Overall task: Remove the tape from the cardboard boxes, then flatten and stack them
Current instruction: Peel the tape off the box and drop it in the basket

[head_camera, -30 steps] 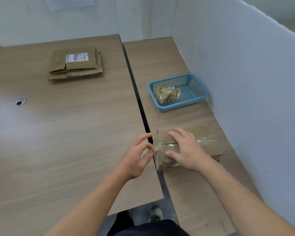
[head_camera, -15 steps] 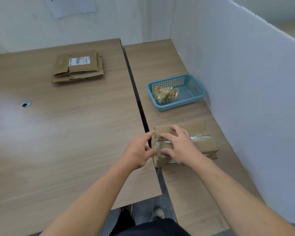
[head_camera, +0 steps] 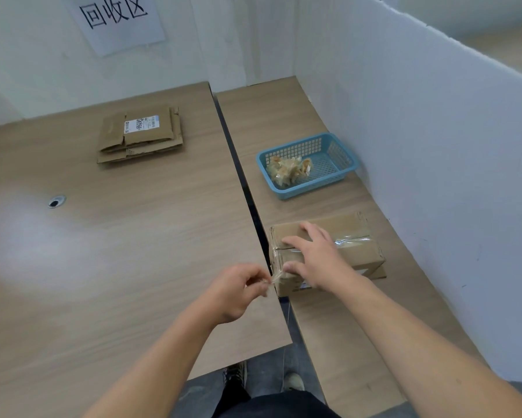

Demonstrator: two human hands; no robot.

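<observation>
Wood-grain surface (head_camera: pixel 133 251), two desks butted with a dark gap between them. The taped brown cardboard box (head_camera: pixel 344 227) sits on the right desk, at its left edge by the gap, close to you.

Status: peel looks barely started. One end of the clear tape strip (head_camera: pixel 274 277) is lifted at the near-left corner, and a band still runs across the top. Left to do: strip the rest, bin it, flatten, stack.

Your left hand (head_camera: pixel 238 289): grip pinching that loose end, just off the corner.

Your right hand (head_camera: pixel 317 257): palm down on the box top, grip spread, bracing.

Beyond the box: blue plastic mesh basket (head_camera: pixel 302 191) holding a crumpled tape wad (head_camera: pixel 286 171). Far left: stack of flattened cardboard boxes (head_camera: pixel 140 134), so some are already done.
</observation>
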